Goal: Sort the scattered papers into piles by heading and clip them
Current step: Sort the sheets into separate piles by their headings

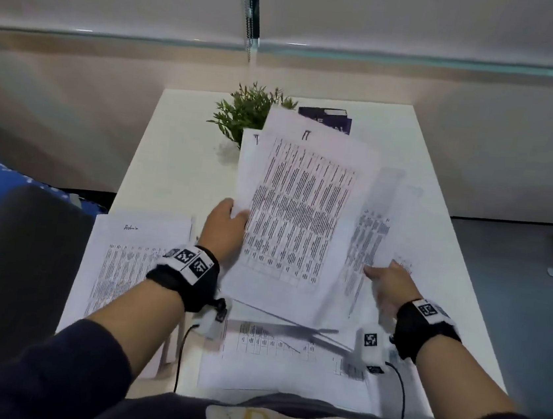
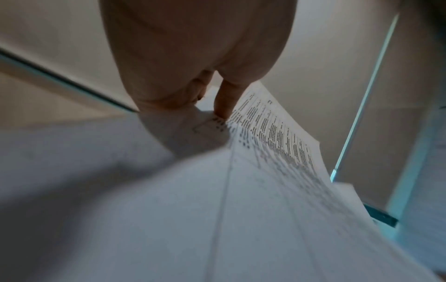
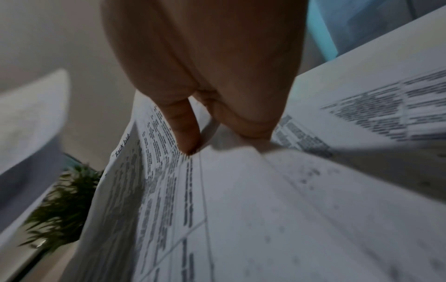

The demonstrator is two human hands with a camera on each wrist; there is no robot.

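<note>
A few sheets (image 1: 299, 212) are gripped at their edge by the left hand (image 1: 223, 225); a blurred sheet (image 1: 374, 227) is pinched by the right hand (image 1: 392, 284), just beside.

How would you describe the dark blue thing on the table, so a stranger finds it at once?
Start at the far edge of the white table, by the wall. Right of the green plant lies a dark blue packet, partly hidden by the raised papers. It is the only dark, coloured item among white sheets.

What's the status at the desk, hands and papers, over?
Left hand grips raised sheets. Right hand pinches blurred sheet. One pile at left, no clip seen. Plant behind sheets.
</note>
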